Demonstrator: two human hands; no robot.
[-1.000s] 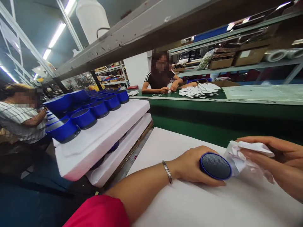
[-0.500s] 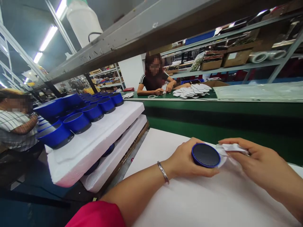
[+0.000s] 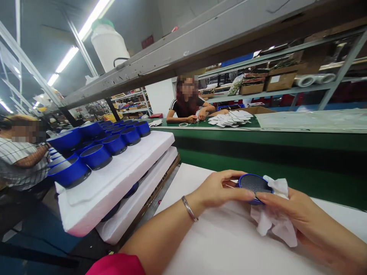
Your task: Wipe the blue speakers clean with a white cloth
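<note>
My left hand (image 3: 219, 189) is closed round a small round blue speaker (image 3: 254, 184) with a dark mesh top, held just above the white foam sheet (image 3: 229, 244) in front of me. A bracelet sits on that wrist. My right hand (image 3: 298, 214) presses a crumpled white cloth (image 3: 273, 219) against the speaker's right side, with fingers wrapped round the cloth and the thumb reaching the speaker's rim.
Several blue speakers (image 3: 96, 154) stand on stacked white foam trays (image 3: 114, 183) at my left. A green conveyor (image 3: 258, 141) runs behind the sheet. One person sits across it by a pile of white cards (image 3: 229, 118); another sits at far left. Shelves with boxes stand beyond.
My right hand has brought the cloth in against the speaker and wrapped it round the right side. The left hand has tilted the speaker so its mesh faces more upward.
</note>
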